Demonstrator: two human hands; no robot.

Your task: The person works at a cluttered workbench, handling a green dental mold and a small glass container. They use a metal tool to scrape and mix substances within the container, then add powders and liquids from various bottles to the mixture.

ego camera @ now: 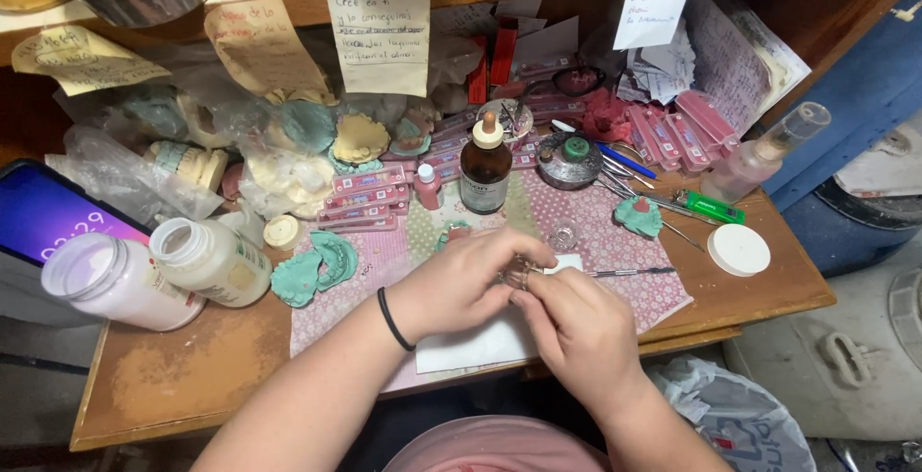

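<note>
My left hand (459, 285) and my right hand (576, 323) meet over a white sheet (480, 345) on the patterned pink mat (615, 232). Both pinch one small metal wire piece (520, 271) between their fingertips. A black band circles my left wrist. A thin metal tool (629, 272) lies just right of my hands. A green dental cast (312, 268) sits to the left on the mat.
A brown dropper bottle (485, 167), a small pink bottle (427, 187) and a small glass cup (563, 236) stand behind my hands. Two open jars (206, 259) are at the left, a white lid (738, 249) and green lighter (713, 207) at the right. Pink tooth strips and casts crowd the back.
</note>
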